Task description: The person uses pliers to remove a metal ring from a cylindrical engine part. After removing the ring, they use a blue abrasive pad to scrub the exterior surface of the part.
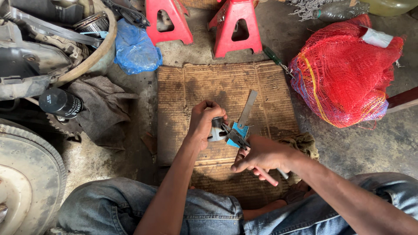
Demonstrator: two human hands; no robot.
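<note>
Gripping the small grey metal part (216,129) tight in the left hand (203,123) is the main thing here, fingers wrapped right round it, held just above the cardboard sheet (226,87) in the middle of the scene. It looks like a piston, though the hand hides most of it. The right hand (261,156) is closed on the handles of the pliers (237,138), and their nose sits right at the part's right side, touching it as far as I can tell.

My 2 cents on doing this bit well: keep the part pinned steady so it can't twist, and squeeze the pliers slowly, not in a jerk. I'd guess a slip is the big risk, since the nose is close to the left fingers. Staying low over the cardboard helps too, so anything that pops free lands there.

A flat metal strip with a blue holder (244,116) lies just beyond the pliers. Further out there's 2 red jack stands (204,24) at the far edge, a red mesh sack (344,69) on the right, a rag (305,143) near the right wrist, and a black oil filter (61,103) off left.
</note>
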